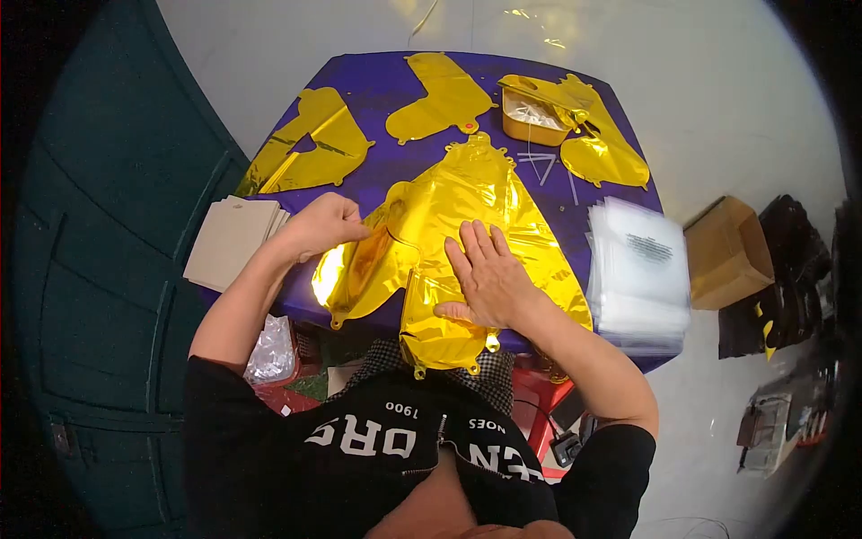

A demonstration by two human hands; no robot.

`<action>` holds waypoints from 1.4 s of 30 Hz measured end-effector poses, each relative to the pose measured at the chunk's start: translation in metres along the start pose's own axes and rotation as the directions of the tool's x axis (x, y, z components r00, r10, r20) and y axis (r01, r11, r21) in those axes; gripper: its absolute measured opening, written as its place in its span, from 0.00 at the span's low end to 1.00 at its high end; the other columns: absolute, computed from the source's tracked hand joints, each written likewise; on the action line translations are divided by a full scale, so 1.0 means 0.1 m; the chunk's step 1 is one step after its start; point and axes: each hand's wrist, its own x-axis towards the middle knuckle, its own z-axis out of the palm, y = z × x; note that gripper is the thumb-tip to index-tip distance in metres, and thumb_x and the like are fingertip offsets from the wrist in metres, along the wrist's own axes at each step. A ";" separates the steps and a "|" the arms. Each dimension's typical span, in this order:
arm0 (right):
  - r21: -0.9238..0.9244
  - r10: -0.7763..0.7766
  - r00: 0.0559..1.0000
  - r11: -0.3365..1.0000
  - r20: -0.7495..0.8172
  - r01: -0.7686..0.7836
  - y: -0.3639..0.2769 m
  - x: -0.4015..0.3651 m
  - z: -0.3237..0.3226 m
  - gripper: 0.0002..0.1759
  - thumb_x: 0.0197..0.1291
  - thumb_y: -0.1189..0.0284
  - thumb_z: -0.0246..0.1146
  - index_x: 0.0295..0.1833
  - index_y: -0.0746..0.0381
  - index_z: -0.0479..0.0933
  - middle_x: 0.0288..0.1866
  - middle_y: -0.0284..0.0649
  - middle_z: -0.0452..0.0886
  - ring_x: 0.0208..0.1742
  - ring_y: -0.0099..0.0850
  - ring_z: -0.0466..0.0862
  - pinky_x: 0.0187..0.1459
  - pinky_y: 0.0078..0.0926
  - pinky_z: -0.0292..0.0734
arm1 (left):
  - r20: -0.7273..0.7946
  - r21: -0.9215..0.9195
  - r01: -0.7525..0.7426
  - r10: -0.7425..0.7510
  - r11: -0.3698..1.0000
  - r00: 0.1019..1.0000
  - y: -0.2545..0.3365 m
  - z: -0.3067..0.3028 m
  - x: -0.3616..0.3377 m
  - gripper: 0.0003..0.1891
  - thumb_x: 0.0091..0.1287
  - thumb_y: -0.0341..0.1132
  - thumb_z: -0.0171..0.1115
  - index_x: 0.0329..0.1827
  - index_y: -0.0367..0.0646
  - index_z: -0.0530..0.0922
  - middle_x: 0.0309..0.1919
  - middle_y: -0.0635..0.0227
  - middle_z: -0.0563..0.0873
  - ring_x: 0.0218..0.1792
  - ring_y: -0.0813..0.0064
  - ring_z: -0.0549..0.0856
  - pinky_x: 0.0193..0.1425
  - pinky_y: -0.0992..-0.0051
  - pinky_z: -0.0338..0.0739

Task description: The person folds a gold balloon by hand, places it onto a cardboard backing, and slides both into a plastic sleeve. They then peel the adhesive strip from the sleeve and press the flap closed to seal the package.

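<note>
On the purple table [382, 90], the right hand [489, 274] presses flat and open on the gold foil balloon [467, 202]; the left hand [325, 225] pinches its left edge, its long axis running away from the person.

Gold balloons [467, 225]: glossy crinkled foil. Table [395, 85]: smooth purple. Bag stack [639, 269]: clear plastic.

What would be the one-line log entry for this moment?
left hand: pinching foil balloon | right hand: flat on it | purple table
</note>
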 end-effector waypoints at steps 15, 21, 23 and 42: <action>0.016 0.002 0.999 1.000 0.052 -0.002 0.01 0.02 -0.02 0.57 0.63 0.28 0.39 0.77 0.69 0.58 0.77 0.66 0.58 0.80 0.59 0.54 0.78 0.55 0.44 | 0.455 0.329 -0.542 0.373 0.773 0.809 0.71 0.49 0.36 0.18 0.65 0.42 0.66 0.26 0.37 0.72 0.28 0.58 0.79 0.30 0.70 0.80 0.43 0.67 0.75; -0.179 -0.060 0.958 0.977 0.280 0.114 0.09 0.02 -0.07 0.52 0.59 0.39 0.57 0.75 0.71 0.62 0.80 0.65 0.51 0.83 0.57 0.47 0.80 0.53 0.39 | 0.341 -0.158 -0.507 0.529 0.847 0.777 0.43 0.63 0.37 0.14 0.75 0.34 0.54 0.56 0.35 0.79 0.57 0.54 0.83 0.65 0.66 0.79 0.69 0.70 0.70; -0.158 -0.029 0.961 0.985 0.274 0.075 0.08 0.02 -0.05 0.50 0.56 0.44 0.61 0.75 0.70 0.64 0.81 0.64 0.48 0.83 0.57 0.45 0.80 0.53 0.38 | 0.069 -0.155 -0.590 0.605 0.792 0.794 0.11 0.67 0.48 0.14 0.74 0.32 0.52 0.58 0.35 0.77 0.64 0.52 0.79 0.70 0.62 0.75 0.74 0.69 0.65; -0.022 -0.079 0.984 0.996 0.157 0.084 0.11 0.00 -0.06 0.51 0.51 0.42 0.64 0.75 0.63 0.66 0.80 0.63 0.52 0.81 0.61 0.48 0.79 0.56 0.43 | 0.324 0.569 -0.700 0.665 0.431 0.673 -0.11 0.94 0.57 0.43 0.73 0.55 0.53 0.78 0.29 0.53 0.77 0.37 0.55 0.79 0.43 0.54 0.81 0.51 0.46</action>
